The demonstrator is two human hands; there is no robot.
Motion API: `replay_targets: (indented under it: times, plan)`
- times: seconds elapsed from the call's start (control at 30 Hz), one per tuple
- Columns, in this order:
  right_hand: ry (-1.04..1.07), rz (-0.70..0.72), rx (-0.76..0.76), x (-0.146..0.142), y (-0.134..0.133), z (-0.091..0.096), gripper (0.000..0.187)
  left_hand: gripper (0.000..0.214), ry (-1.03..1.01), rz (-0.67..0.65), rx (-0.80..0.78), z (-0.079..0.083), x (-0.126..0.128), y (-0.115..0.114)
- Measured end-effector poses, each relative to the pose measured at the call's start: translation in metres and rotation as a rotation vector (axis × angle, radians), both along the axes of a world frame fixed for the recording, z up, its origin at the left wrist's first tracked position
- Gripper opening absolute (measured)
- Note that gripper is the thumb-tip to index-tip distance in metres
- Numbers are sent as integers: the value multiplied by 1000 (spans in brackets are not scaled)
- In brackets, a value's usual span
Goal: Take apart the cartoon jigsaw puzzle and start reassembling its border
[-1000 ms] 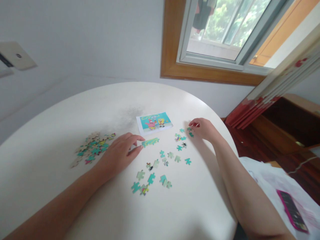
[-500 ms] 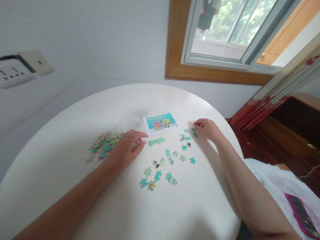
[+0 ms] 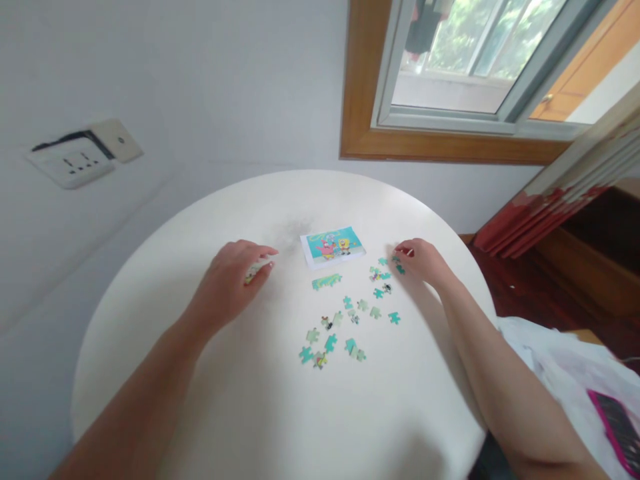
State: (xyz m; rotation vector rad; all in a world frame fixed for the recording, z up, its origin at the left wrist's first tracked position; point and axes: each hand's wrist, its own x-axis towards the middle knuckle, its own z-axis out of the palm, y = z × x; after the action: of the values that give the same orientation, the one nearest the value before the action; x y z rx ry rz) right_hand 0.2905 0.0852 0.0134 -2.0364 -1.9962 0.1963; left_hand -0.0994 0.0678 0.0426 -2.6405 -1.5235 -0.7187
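My left hand (image 3: pixel 233 280) hovers at or on a heap of jigsaw pieces (image 3: pixel 253 272), thumb and fingers apart; the hand hides most of the heap. My right hand (image 3: pixel 423 259) is on the right, fingertips pinched together just above a teal puzzle piece (image 3: pixel 396 259); whether they grip anything is too small to see. Between the hands lie a joined puzzle strip (image 3: pixel 327 281) in teal and yellow and a cartoon picture card (image 3: pixel 334 247). Several loose pieces, teal and pale green, such as one teal piece (image 3: pixel 395 318), are spread nearer to me.
The round white table (image 3: pixel 280 413) stands against a wall with a socket (image 3: pixel 75 162) on the left and a wood-framed window (image 3: pixel 450 143) at the back. At the right are a red and white curtain (image 3: pixel 530 207), white plastic (image 3: pixel 545 360) and a pink-edged phone (image 3: pixel 617 427).
My left hand has moved left, away from the puzzle strip and over the heap, covering it. My right hand stays by the same pieces. The view has turned slightly left.
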Motion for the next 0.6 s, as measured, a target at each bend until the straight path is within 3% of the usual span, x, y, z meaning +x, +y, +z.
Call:
replay_targets:
  times: [0.1,0.17,0.33,0.47,0.6]
  plan:
    - [17,10,0,1,0,-2,25,29,21,76,3,18,-27,0]
    - [29,12,-3,1,0,-3,25,31,20,146,-55,21,-47,1]
    - [34,-9,-10,1,3,-9,23,37,-48,190,-87,4,-81,11]
    - [63,-21,-8,1,3,-11,22,40,-27,162,-173,-11,-92,17]
    - [88,-14,1,1,0,-11,21,41,-80,218,-244,-19,-99,19]
